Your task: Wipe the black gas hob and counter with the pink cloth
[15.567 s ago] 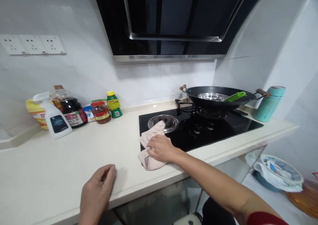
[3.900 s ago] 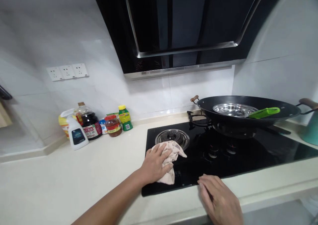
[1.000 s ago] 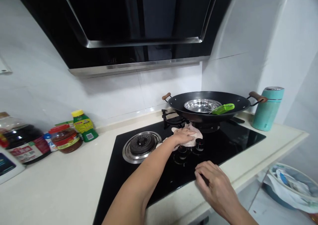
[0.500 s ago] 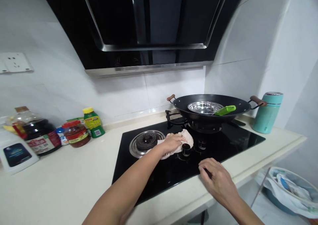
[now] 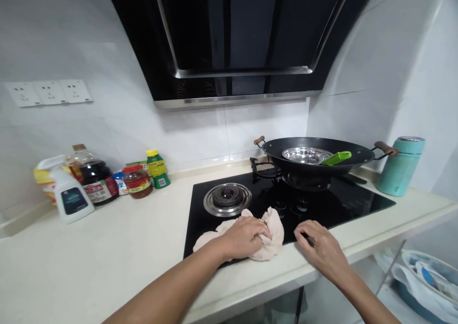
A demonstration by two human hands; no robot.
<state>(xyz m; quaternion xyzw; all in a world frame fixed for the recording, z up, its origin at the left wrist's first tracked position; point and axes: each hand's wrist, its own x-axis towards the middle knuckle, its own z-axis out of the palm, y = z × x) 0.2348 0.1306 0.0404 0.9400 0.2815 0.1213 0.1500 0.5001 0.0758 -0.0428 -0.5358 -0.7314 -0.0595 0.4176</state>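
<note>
My left hand (image 5: 245, 236) is closed on a pale pink cloth (image 5: 272, 226), pressed down at the front edge of the black glass gas stove (image 5: 200, 224). Part of the cloth spreads out under my wrist. Behind it sits the round left burner (image 5: 228, 196), its metal ring bare of any pot support. My right hand (image 5: 319, 245) rests at the stove's front edge with fingers curled in; whatever they may hold is hidden. Two control knobs (image 5: 302, 203) stand between my hands and the wok.
A black wok (image 5: 358, 158) with a steel bowl (image 5: 304, 155) and a green-handled utensil (image 5: 336, 158) occupies the right burner. Beside it stands a turquoise flask (image 5: 400, 171). Leftward are a spray bottle (image 5: 71, 197), a dark sauce bottle (image 5: 98, 181), a red-lidded jar (image 5: 138, 183) and a green bottle (image 5: 157, 169).
My left hand has drawn the cloth from beside the burner and knobs toward the stove's front edge. The view has turned left. My right hand stays by the counter edge.
</note>
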